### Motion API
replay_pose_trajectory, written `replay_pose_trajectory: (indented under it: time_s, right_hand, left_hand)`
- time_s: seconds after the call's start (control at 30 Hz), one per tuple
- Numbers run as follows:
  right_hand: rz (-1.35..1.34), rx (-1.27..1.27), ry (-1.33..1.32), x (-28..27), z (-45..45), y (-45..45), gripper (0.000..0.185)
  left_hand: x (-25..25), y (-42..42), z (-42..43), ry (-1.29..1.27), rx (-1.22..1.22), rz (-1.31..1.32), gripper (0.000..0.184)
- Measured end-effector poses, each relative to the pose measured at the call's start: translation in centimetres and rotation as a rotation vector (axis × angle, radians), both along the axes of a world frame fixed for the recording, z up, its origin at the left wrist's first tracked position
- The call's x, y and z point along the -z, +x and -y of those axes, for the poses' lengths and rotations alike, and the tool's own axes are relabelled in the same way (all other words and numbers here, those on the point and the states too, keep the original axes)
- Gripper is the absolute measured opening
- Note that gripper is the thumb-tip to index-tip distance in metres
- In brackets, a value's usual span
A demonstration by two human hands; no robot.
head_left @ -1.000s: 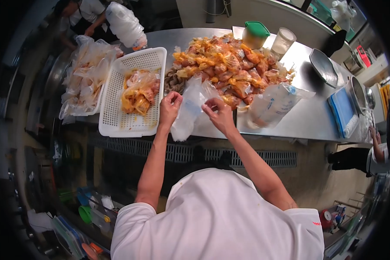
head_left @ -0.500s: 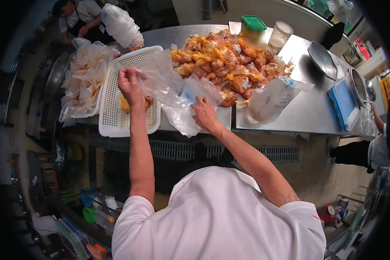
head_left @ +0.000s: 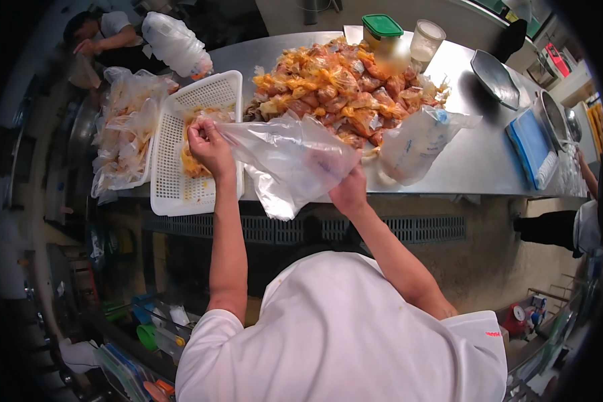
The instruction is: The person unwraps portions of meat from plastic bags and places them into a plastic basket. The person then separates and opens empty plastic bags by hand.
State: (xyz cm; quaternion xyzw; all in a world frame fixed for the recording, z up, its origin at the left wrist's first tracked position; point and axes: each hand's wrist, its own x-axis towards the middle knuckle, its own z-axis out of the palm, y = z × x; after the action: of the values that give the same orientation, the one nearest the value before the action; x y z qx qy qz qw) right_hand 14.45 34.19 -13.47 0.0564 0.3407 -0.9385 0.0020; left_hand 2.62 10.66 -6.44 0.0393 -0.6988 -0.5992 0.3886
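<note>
A clear plastic bag (head_left: 285, 161) is stretched between my two hands above the steel table's front edge. At its left end, my left hand (head_left: 211, 145) pinches the rim, with the fingers closed. My right hand (head_left: 350, 190) grips the bag's right end, its fingertips partly hidden by the plastic. Below and beside my left hand is a white perforated basket (head_left: 169, 161) with some orange-coated meat pieces (head_left: 193, 161) in it. Just behind the bag lies a large heap of orange marinated meat portions (head_left: 342, 84) in clear wrapping.
Left of the basket stands a tray heaped with bagged pieces (head_left: 128, 127). Another plastic bag (head_left: 419, 144) stands at the heap's right. Behind are a green-lidded container (head_left: 382, 27) and a clear tub (head_left: 427, 41). A blue tray (head_left: 530, 151) lies right. Co-workers stand at both sides.
The bag has been lifted and spread out between my hands. My right hand has moved right and turned from lying on the bag to gripping its end. My left hand has come down slightly.
</note>
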Motion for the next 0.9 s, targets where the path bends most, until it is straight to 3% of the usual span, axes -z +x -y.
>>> replay_pose_trajectory:
  time_s: [0.07, 0.13, 0.2, 0.23, 0.27, 0.3, 0.37, 0.4, 0.47, 0.5, 0.53, 0.6, 0.63, 0.67, 0.73, 0.8, 0.83, 0.9]
  right_hand:
    - [-0.067, -0.216, -0.445, -1.7, -1.3, 2.0, 0.07]
    - [-0.085, -0.206, -0.467, -3.2, -2.0, 3.2, 0.07]
    - [-0.053, -0.061, -0.058, -3.8, -2.4, 4.1, 0.062]
    - [-0.047, -0.05, -0.059, -2.7, -2.6, 4.5, 0.062]
    - [0.048, -0.016, 0.153, -0.9, -2.9, 4.7, 0.055]
    - [0.142, 0.016, 0.364, 0.2, -3.3, 4.8, 0.048]
    - [0.172, 0.058, 0.468, 0.7, -4.8, 5.5, 0.045]
    - [0.204, 0.091, 0.572, 1.0, -5.9, 6.0, 0.043]
    - [0.242, -0.135, 1.072, 1.2, -9.1, 7.3, 0.051]
    - [0.316, -0.351, 1.242, -1.3, -10.3, 8.0, 0.061]
    - [0.305, -0.368, 1.245, -2.5, -11.0, 8.6, 0.061]
    - [0.078, -0.276, 1.526, -4.0, -11.6, 9.5, 0.069]
    - [0.072, -0.292, 1.524, -5.1, -10.7, 9.1, 0.069]
    - [-0.048, -0.103, 1.197, -6.3, -9.1, 8.5, 0.07]
    - [-0.156, 0.082, 0.864, -6.5, -8.5, 7.3, 0.07]
    - [-0.05, -0.196, 0.615, -5.3, -9.7, 6.6, 0.049]
    - [0.094, -0.121, 0.699, -5.0, -10.2, 6.7, 0.023]
    - [0.057, -0.03, 0.733, -5.5, -10.6, 7.5, 0.014]
  left_hand:
    - [0.6, 0.2, -1.2, 0.04, 0.01, -0.022, 0.011]
    - [1.7, 0.2, -1.8, -0.069, -0.058, -0.005, 0.013]
    - [2.7, 0.3, -2.5, -0.024, 0.018, 0.004, 0.012]
    - [2.9, 0.3, -2.8, 0.02, 0.082, 0.006, 0.012]
    - [3.2, 0.4, -3.3, 0.02, 0.092, 0.008, 0.012]
    - [2.4, 1.0, -4.3, 0.154, 0.309, 0.069, 0.012]
    - [1.7, 1.9, -4.2, 0.411, 0.819, 0.217, 0.021]
    - [1.3, 2.2, -4.4, 0.411, 0.819, 0.216, 0.021]
    - [0.2, 3.2, -5.4, 0.112, 0.969, 0.35, 0.033]
    - [-0.1, 4.0, -5.8, 0.073, 1.021, 0.394, 0.035]
    - [-0.1, 4.8, -6.4, 0.034, 1.067, 0.441, 0.038]
    - [1.0, 6.3, -8.0, -0.039, 1.305, 0.56, 0.042]
    - [1.1, 7.4, -9.3, -0.113, 1.363, 0.538, 0.037]
    - [0.9, 8.5, -10.5, -0.188, 1.426, 0.514, 0.033]
    - [-0.6, 9.8, -12.6, -0.464, 1.423, 0.293, 0.028]
    - [-1.2, 10.0, -13.1, -0.457, 1.402, 0.325, 0.031]
    - [-1.3, 9.7, -13.0, -0.441, 1.326, 0.251, 0.029]
    - [-1.1, 9.2, -12.6, -0.517, 1.187, 0.224, 0.02]
